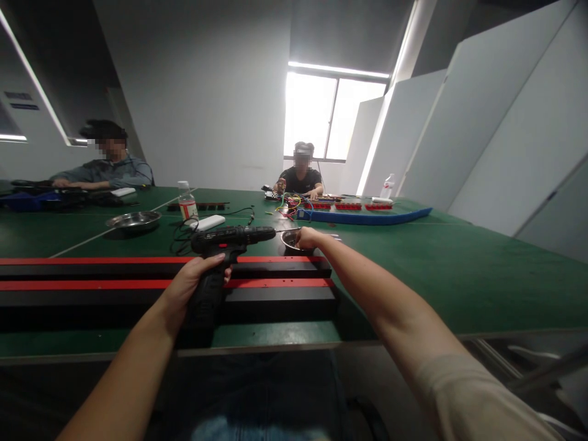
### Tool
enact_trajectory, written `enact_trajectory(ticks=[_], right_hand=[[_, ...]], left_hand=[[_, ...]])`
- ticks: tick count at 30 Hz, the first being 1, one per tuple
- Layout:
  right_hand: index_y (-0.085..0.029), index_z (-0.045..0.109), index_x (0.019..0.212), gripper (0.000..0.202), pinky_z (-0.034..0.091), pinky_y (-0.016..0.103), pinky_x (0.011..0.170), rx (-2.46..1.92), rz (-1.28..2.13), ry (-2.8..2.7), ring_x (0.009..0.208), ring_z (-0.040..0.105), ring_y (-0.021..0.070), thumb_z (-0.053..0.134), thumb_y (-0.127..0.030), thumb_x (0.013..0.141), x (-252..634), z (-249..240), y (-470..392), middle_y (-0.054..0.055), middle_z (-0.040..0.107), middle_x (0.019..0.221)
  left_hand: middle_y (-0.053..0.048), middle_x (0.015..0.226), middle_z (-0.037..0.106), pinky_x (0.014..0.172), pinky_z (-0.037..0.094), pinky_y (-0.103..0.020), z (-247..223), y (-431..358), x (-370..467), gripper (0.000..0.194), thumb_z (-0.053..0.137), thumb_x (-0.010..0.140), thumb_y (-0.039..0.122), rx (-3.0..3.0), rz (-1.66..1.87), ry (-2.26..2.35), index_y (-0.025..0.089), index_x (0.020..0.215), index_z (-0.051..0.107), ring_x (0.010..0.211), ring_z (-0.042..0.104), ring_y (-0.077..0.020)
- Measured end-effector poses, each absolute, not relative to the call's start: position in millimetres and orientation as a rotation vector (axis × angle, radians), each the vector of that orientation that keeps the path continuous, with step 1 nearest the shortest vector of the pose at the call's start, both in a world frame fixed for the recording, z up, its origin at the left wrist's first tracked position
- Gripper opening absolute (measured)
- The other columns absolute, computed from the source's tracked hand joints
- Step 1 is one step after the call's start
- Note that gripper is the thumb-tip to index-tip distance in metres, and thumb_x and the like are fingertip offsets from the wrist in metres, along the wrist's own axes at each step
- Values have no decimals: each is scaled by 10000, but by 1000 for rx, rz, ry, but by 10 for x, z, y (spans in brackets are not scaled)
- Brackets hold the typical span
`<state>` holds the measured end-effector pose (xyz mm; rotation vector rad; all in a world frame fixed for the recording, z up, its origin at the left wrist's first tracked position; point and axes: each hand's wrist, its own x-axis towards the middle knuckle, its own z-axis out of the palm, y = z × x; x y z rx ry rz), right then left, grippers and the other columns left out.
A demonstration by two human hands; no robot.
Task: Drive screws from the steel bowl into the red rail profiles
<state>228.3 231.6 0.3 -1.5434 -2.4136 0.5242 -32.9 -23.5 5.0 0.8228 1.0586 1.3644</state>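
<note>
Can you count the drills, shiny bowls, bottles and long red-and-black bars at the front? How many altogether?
Drill: 1
Shiny bowls: 2
Bottles: 2
Long red-and-black bars: 2
Total: 7

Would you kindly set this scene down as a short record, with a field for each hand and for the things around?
Left hand: grips the drill, bit pointing right
Right hand: in the right bowl; fingertips hidden
Near edge: two red-topped black bars
Left side: left bowl, bottle
Beyond: blue strip, coloured wires
People: two others at the table
</note>
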Motion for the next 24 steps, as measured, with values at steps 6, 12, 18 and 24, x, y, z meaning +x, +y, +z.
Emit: enact_trajectory(ticks=[6,12,18,24], right_hand=[[-134,742,742,141,419,257,553,-1533,586,-2374,592,580,151,790,-267,731,2402,79,2306,59,675,695],[-141,700,788,218,387,242,516,-1186,889,-2011,574,541,122,811,-315,718,2607,-51,2149,34,660,699],[-162,693,811,372,443,266,580,-976,1059,-1768,628,569,134,788,-513,736,2882,-195,1792,31,656,735],[-173,694,818,404,440,288,597,-882,1043,-1654,616,546,137,755,-567,757,2988,-345,1709,13,633,703]], left_hand=[[-87,741,707,537,558,-185,64,-194,-298,198,765,799,242,885,1392,1132,70,871,699,600,670,-133],[-82,738,709,489,524,-186,29,-172,-305,296,806,757,327,892,1388,1218,78,873,694,579,657,-136],[-78,742,707,524,550,-212,15,1,-297,318,809,762,357,982,1316,1216,87,887,696,594,662,-143],[-98,710,715,459,524,-206,111,130,-5,273,785,777,314,957,1256,1241,75,873,695,550,663,-155]])
